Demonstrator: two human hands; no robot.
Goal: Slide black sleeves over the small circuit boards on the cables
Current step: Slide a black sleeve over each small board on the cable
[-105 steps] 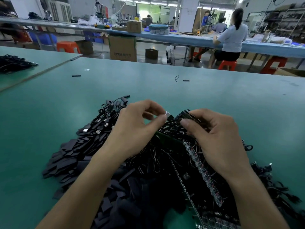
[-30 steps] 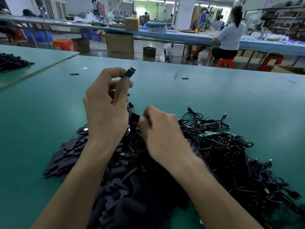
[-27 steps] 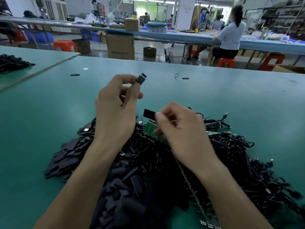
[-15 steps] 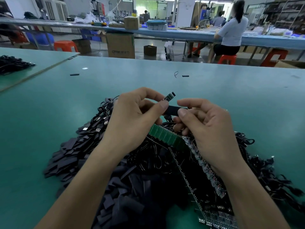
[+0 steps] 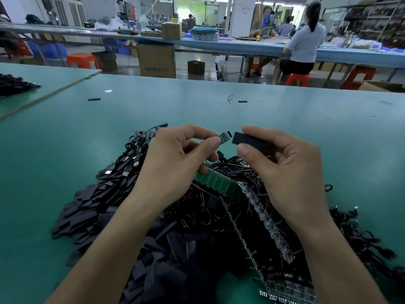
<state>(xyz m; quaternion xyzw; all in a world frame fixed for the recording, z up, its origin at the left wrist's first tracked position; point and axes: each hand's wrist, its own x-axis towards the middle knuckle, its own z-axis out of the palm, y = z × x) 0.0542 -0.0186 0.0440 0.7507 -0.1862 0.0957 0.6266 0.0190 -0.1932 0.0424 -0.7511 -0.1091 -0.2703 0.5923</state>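
My left hand [image 5: 175, 163] pinches a small green circuit board [image 5: 224, 136] between thumb and forefinger, its free end pointing right. My right hand [image 5: 282, 170] pinches a flat black sleeve [image 5: 245, 139] between thumb and forefinger, its open end facing the board. A narrow gap separates sleeve and board. Both hands hover above a heap of black cables [image 5: 197, 207] on the green table [image 5: 65, 137]. The board's cable is hidden behind my left hand.
A pile of loose black sleeves [image 5: 92, 207] lies at the lower left. Long green board strips [image 5: 221, 183] cross the heap under my hands. Stray sleeves [image 5: 94, 99] lie farther back. A person [image 5: 304, 42] sits at another bench beyond.
Both hands lowered from the raised position to just above the heap. The right hand picked up a sleeve and brought it level with the board, now end to end with a small gap.
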